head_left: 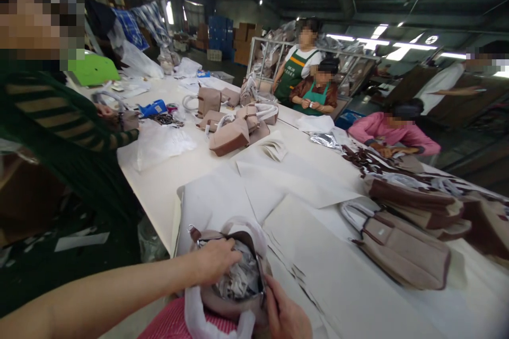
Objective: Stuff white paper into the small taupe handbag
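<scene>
Right at the near edge of the table (167, 185) there's a taupe handbag (233, 302) with its mouth open, half over the edge and stuffed with crumpled paper (240, 275). Left hand (214, 259) is curled shut, fingers pushed down into that paper. Right hand (284, 318) is clamped on the bag's rim on the right side, thumb up against the opening. White wrapping (199, 312) hangs off the handle below.

Flat white sheets (302, 180) cover the middle of the table. Toward the right edge lie more bags (401, 249) in a heap, brown-trimmed. Farther up the middle, another cluster of pinkish bags (230, 135). A person in a dark striped sleeve (75, 132) stands at the left edge, and three workers (318, 90) are along the far right side.
</scene>
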Demonstrator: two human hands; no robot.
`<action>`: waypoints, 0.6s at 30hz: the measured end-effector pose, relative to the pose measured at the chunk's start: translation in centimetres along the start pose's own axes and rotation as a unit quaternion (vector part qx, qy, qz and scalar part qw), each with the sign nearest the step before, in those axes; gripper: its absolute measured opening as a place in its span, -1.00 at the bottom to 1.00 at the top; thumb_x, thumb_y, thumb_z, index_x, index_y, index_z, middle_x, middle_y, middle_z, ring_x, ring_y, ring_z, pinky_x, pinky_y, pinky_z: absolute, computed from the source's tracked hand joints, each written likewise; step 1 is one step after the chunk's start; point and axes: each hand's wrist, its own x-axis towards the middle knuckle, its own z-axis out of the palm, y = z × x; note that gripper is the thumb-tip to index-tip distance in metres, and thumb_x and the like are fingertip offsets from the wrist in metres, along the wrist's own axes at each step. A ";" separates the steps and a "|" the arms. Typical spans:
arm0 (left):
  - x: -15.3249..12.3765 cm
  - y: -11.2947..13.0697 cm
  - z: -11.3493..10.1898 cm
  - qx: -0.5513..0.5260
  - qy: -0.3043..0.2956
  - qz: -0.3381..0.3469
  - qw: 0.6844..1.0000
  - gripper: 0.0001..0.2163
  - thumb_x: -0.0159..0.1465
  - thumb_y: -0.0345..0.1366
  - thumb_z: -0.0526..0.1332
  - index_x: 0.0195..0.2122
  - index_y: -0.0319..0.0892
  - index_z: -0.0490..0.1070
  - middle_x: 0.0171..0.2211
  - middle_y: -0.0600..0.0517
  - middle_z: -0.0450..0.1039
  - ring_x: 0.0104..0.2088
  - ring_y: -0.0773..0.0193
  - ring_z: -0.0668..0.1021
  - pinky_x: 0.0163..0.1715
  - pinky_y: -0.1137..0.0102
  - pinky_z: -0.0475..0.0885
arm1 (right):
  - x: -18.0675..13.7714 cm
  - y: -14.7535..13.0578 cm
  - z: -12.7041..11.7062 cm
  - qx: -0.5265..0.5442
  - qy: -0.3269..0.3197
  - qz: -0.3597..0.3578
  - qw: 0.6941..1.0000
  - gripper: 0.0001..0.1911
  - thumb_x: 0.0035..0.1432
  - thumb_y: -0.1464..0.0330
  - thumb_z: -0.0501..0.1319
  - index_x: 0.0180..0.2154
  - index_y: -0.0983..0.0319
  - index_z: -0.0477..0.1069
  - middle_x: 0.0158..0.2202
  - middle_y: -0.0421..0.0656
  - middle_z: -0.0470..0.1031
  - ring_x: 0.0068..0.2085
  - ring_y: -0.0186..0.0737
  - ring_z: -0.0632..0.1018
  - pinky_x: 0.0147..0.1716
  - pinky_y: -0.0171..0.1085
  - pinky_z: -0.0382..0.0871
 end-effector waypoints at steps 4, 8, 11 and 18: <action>1.9 0.6 1.7 0.013 0.009 0.001 1.000 -0.73 0.27 -0.47 0.18 0.00 -0.25 0.39 -0.04 -0.17 0.50 0.00 -0.07 0.53 -0.02 0.09 0.48 | -0.2 0.0 -0.1 0.021 -0.017 -0.013 1.000 -0.43 0.44 0.11 -0.22 0.08 0.06 0.50 -0.15 -0.27 0.66 -0.30 -0.15 0.68 -0.35 -0.26 0.51; 2.7 2.0 1.3 0.018 0.026 -0.023 0.999 -0.68 0.22 -0.53 0.13 0.01 -0.34 0.38 -0.02 -0.27 0.48 -0.01 -0.13 0.53 -0.08 0.04 0.50 | -0.3 0.4 -0.3 0.065 -0.027 0.022 0.997 -0.44 0.43 0.09 -0.18 0.15 0.14 0.45 -0.14 -0.20 0.66 -0.28 -0.15 0.68 -0.37 -0.28 0.47; 1.8 2.3 0.3 0.021 0.043 0.013 0.999 -0.71 0.24 -0.52 0.08 -0.03 -0.28 0.40 0.03 -0.21 0.44 0.04 -0.10 0.50 -0.03 0.07 0.47 | -0.2 0.7 -0.5 0.106 -0.004 0.111 0.988 -0.36 0.41 0.04 -0.19 0.08 0.23 0.49 -0.25 -0.12 0.67 -0.34 -0.09 0.66 -0.37 -0.24 0.46; 0.6 2.4 0.3 0.025 -0.095 0.150 0.984 -0.89 0.20 -0.43 0.23 -0.35 -0.25 0.56 -0.32 -0.19 0.61 -0.24 -0.07 0.61 -0.31 0.23 0.44 | 0.6 -0.2 -1.8 0.294 -0.002 0.153 0.943 -0.42 0.28 -0.05 -0.01 -0.07 0.20 0.56 -0.15 -0.07 0.65 -0.17 -0.11 0.65 -0.17 -0.28 0.49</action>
